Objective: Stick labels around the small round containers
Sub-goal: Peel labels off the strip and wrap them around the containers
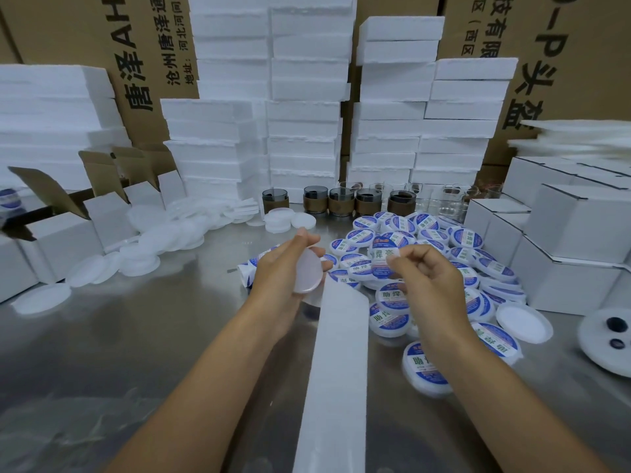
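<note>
Held above the table [136, 336] in the left grip [283, 268], by the rim: a plain container [309, 271], probably light, stiff, slippery. Pinched in the right grip [426, 278]: a label [381, 264], likely floppy, sticky; best held at its edge.

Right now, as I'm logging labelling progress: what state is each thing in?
Left grip: holds translucent white round container, tilted, unlabelled.
Right grip: pinches blue-and-white round label, off its backing.
Long white backing strip: near stretch bare.
Blue-labelled round containers: labelled, heaped at right.
Plain white round containers: unlabelled, heaped at left.
White cardboard boxes at left: flaps open.
</note>
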A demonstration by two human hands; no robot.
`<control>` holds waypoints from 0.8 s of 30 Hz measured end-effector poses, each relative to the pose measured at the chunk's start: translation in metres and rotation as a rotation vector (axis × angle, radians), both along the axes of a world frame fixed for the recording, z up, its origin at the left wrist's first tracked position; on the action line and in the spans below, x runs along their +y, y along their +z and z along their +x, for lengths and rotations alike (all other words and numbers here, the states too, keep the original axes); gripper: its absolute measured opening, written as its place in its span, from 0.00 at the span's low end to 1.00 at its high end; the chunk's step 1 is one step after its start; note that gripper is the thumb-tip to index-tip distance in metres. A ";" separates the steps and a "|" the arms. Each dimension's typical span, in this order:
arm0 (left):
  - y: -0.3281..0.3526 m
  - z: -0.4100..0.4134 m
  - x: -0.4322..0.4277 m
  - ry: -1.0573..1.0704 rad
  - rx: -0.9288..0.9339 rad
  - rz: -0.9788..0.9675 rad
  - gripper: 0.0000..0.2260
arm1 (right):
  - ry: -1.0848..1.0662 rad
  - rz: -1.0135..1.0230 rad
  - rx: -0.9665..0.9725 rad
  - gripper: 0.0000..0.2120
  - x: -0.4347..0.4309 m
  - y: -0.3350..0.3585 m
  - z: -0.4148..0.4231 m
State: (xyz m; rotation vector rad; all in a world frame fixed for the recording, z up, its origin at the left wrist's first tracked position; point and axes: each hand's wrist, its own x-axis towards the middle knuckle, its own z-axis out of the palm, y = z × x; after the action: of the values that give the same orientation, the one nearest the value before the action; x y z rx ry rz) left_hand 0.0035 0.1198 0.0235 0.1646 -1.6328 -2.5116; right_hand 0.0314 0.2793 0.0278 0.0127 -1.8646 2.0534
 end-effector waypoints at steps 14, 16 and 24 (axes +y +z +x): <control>0.005 0.004 -0.002 -0.242 -0.095 0.377 0.18 | 0.340 -0.308 -0.028 0.07 -0.005 0.010 0.007; 0.005 0.005 -0.004 -0.280 -0.120 0.435 0.16 | 0.367 -0.314 -0.034 0.06 -0.005 0.010 0.007; 0.001 0.006 -0.005 -0.432 -0.206 0.423 0.17 | 0.466 -0.435 -0.064 0.06 -0.007 0.010 0.008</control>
State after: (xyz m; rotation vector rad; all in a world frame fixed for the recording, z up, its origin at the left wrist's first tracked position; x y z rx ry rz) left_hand 0.0097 0.1146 0.0246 0.1277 -1.2806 -3.2512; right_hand 0.0398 0.2727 0.0381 0.2965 -1.5095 2.7689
